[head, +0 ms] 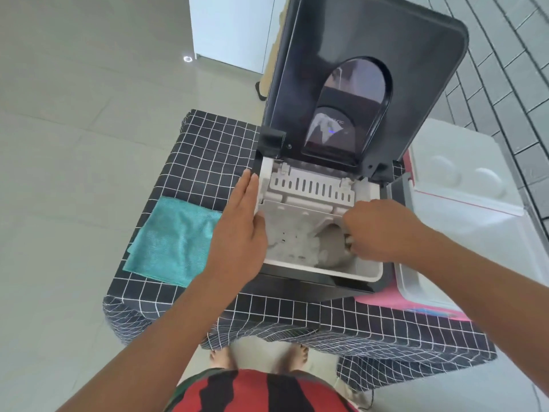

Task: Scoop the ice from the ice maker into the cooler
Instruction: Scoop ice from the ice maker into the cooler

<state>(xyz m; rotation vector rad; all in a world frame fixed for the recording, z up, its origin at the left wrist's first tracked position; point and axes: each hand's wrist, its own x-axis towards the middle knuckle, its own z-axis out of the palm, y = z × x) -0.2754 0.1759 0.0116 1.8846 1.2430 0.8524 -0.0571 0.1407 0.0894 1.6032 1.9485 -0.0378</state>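
Overhead, head cam: ice maker (319, 281) sat on a small table w/ black-and-white grid cloth (208, 150), its dark lid (368, 49) swung up and standing open at the back. White ice basket (365, 275) exposed inside; ice (292, 243) lay piled in the basket's left and middle part, blurred, single pieces not resolvable. Left hand (240, 224) was flat, fingers straight and together, resting along the basket's left rim, holding nothing. Right hand (383, 230) reached into the basket's right side w/ fingers curled round sth. light-coloured, prob. a scoop handle (349, 240); the rest of it was hidden by the hand, so ID uncertain. Cooler (416, 281), white w/ pink base, stood just beside the ice maker on its right, white lid (463, 171) tipped open behind it. Teal cloth (172, 245) lay folded on the table to the left, apart from the machine. Grey tile floor (74, 144) around.
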